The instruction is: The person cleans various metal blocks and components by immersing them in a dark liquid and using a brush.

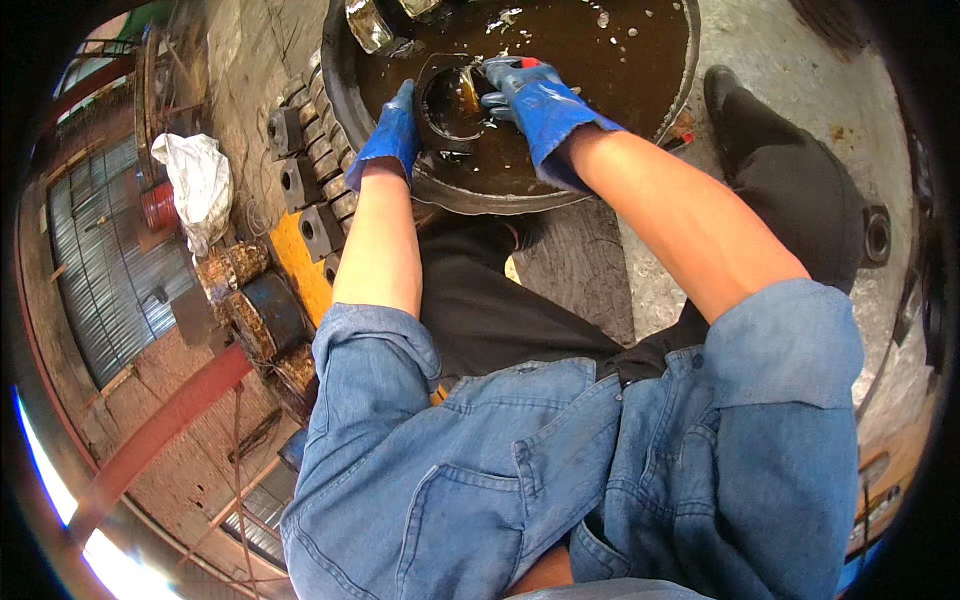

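Note:
A wide dark basin (345, 105) of brown, oily-looking liquid stands in front of me. Between my hands, in the basin, is a wet, dark metal part with a large round hole (432, 132); its lower portion merges with the liquid. My left hand (398, 125), in a blue rubber glove, closes on the part's left edge. On the opposite side my right hand (530, 95), gloved alike, grips its right edge with curled fingers. A small red patch (529, 62) shows at the right glove; I cannot tell what it is.
Shiny wet metal pieces (368, 25) sit at the basin's far left. Several dark blocks with round holes (320, 230) line up left of the basin. A white sack (197, 185) and rusty machinery (265, 315) stand farther left. Another holed block (876, 236) lies right of my leg.

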`<action>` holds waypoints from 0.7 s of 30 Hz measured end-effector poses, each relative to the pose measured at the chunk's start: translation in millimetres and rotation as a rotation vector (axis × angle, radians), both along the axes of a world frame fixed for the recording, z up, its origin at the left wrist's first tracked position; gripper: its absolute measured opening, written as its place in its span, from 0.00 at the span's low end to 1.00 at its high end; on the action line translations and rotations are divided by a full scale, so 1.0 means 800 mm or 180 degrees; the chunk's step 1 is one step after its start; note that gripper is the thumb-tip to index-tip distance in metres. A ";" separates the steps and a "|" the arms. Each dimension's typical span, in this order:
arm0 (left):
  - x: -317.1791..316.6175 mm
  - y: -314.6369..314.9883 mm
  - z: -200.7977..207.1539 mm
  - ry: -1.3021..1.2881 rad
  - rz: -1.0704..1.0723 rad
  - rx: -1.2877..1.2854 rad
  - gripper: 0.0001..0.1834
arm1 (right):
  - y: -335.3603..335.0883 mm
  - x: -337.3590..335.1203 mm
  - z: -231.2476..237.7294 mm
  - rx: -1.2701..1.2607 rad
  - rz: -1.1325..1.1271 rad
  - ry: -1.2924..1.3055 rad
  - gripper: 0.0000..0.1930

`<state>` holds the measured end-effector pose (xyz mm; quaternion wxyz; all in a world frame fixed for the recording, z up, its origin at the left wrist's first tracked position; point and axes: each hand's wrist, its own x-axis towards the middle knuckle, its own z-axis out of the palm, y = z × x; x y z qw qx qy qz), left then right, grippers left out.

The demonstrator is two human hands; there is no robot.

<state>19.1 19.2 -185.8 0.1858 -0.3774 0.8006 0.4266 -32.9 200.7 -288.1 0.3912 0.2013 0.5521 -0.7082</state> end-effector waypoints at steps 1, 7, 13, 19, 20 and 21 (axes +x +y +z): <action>0.004 -0.013 -0.008 0.0038 -0.0190 -0.0103 0.32 | -0.003 0.008 0.007 -0.0394 -0.0338 -0.0205 0.15; 0.005 -0.051 -0.039 -0.0009 -0.0948 -0.0801 0.28 | -0.029 0.007 0.013 -0.1551 -0.1314 -0.1312 0.14; 0.011 -0.028 -0.014 0.0086 -0.1984 -0.1592 0.26 | -0.022 -0.011 -0.035 -0.1552 0.0243 0.0071 0.14; 0.012 -0.034 -0.030 0.0380 -0.0220 0.0344 0.26 | 0.002 0.014 -0.001 -0.1686 -0.0605 -0.0533 0.16; 0.002 -0.031 -0.029 0.0264 0.0247 0.0652 0.26 | -0.002 0.016 0.007 -0.1591 -0.0879 -0.0741 0.15; -0.002 -0.028 -0.024 0.0197 0.0043 0.0384 0.26 | -0.015 0.016 0.012 -0.1500 -0.1157 -0.0952 0.15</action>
